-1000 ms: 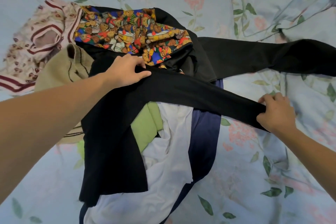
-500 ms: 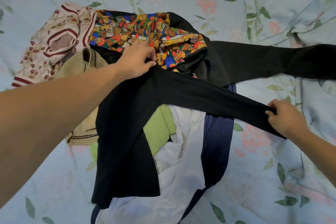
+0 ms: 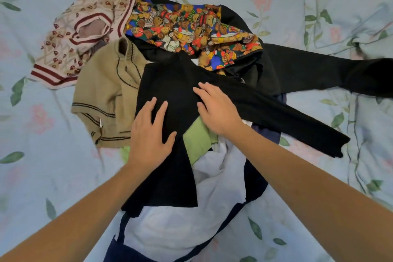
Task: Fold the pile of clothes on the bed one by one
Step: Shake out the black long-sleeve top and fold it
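The black long-sleeved garment (image 3: pixel 176 83) lies atop the pile on the bed (image 3: pixel 32 176), left hand (image 3: pixel 148 136) and right hand (image 3: pixel 217 110) flat on it with fingers spread; probably light, limp, best gripped at the shoulders.

Both hands lie flat on a black long-sleeved top (image 3: pixel 170 85) that tops the pile – the left hand (image 3: pixel 148 134) on its body, the right hand (image 3: pixel 217 108) where one sleeve runs off to the right. Beneath it show a green garment (image 3: pixel 197 140), a white one (image 3: pixel 212 181) and a navy one (image 3: pixel 257 183). A beige knit sweater (image 3: pixel 108 91), a pink patterned knit (image 3: pixel 80 34) and a teddy-bear print cloth (image 3: pixel 187 27) lie beyond – all on a floral bedsheet (image 3: pixel 42 176).
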`<state>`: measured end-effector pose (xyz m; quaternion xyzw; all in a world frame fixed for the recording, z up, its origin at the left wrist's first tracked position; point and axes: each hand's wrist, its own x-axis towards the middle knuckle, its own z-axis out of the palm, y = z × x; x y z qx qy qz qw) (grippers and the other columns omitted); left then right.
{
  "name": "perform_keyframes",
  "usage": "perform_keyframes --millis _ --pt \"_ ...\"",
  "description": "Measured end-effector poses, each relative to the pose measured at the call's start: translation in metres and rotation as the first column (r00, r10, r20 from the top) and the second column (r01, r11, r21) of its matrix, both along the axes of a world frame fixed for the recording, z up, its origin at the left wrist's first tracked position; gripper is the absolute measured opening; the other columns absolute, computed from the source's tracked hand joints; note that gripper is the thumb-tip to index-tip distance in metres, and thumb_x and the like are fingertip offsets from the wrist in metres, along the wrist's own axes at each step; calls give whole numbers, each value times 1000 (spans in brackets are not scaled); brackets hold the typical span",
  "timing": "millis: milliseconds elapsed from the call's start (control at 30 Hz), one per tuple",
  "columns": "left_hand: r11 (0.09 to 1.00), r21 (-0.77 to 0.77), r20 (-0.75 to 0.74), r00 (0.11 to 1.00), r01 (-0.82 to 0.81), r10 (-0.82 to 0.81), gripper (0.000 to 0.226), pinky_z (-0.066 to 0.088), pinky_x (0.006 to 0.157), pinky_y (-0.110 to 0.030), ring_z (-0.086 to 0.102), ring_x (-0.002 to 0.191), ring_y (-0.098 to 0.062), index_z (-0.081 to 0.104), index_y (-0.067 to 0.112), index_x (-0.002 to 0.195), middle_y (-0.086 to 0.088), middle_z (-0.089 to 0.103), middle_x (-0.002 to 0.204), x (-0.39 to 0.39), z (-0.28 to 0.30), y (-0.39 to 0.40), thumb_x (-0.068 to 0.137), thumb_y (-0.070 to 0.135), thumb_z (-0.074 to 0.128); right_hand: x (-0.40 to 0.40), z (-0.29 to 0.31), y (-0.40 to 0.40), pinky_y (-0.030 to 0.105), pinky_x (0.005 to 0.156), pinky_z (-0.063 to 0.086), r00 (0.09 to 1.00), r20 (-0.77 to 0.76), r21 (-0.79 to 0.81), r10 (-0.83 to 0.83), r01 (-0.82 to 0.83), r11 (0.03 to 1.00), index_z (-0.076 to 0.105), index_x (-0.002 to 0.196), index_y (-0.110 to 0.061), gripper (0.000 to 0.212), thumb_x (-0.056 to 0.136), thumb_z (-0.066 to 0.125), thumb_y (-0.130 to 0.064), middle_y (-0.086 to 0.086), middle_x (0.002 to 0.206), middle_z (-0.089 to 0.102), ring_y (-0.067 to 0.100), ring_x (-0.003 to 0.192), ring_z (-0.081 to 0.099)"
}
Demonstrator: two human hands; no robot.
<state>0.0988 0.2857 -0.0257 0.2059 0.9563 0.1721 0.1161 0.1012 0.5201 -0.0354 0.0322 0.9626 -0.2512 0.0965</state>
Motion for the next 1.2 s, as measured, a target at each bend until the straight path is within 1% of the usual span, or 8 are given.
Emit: perform_keyframes --millis 100,300,500,633,833,1000,1100,1200 --pt "993 -52 70 992 -105 108 103 33 118 -52 23 153 -34 22 23 163 -13 17 168 50 4 -29 80 40 82 -21 -7 -23 42 128 20 989 145 75 -26 15 997 38 159 -11 57 105 52 -26 9 167 33 26 154 26" --pt "941 -101 228 913 -324 339 118 52 86 -59 46 117 -48 18 20 163 -27 41 138 122 -12 -76 70 22 92 8 18 -67 44 88 48 989 -17 86 -144 145 986 59 134 -16 42 93 67 -24 5 124 51 28 111 50" --pt "820 -242 289 768 -519 571 86 51 86 -64 53 109 -51 34 14 145 -29 56 123 121 -14 -82 78 32 86 33 23 -97 48 76 59 858 361 -195 -366 453 870 35 147 -24 62 96 69 -38 8 100 62 30 87 65" --pt "817 -164 353 741 -552 572 59 52 70 -49 60 81 -37 35 20 131 -11 65 100 122 5 -72 85 18 73 37 29 -102 46 80 59 743 485 -296 -461 636 713 32 147 -27 68 93 73 -35 6 93 66 30 89 68" --pt "798 47 403 742 -601 536 51 47 63 -42 62 78 -29 39 18 136 -2 62 94 156 31 -41 96 33 68 48 41 -98 37 69 53 680 554 -449 -481 730 516 46 126 -26 47 89 65 -4 1 84 62 23 80 64" --pt "683 112 459 647 -722 608 32 54 84 -58 63 98 -35 49 28 132 -11 62 115 168 15 -38 106 45 43 62 33 -104 48 90 60 620 697 -423 -361 762 490 48 121 -16 45 81 71 -14 13 112 67 33 102 68" --pt "611 106 551 558 -784 620 32 49 89 -51 59 107 -33 49 14 139 -10 60 120 166 9 -37 109 24 42 77 33 -112 46 103 53 613 752 -454 -243 748 484 44 143 -10 68 85 79 -21 16 137 60 35 123 61" --pt "591 104 645 506 -800 572 27 47 90 -44 60 104 -31 57 7 131 -9 65 114 158 7 -38 109 19 48 87 17 -114 45 111 47 639 733 -498 -233 738 455 45 149 -4 67 93 77 -20 16 146 55 34 134 54"
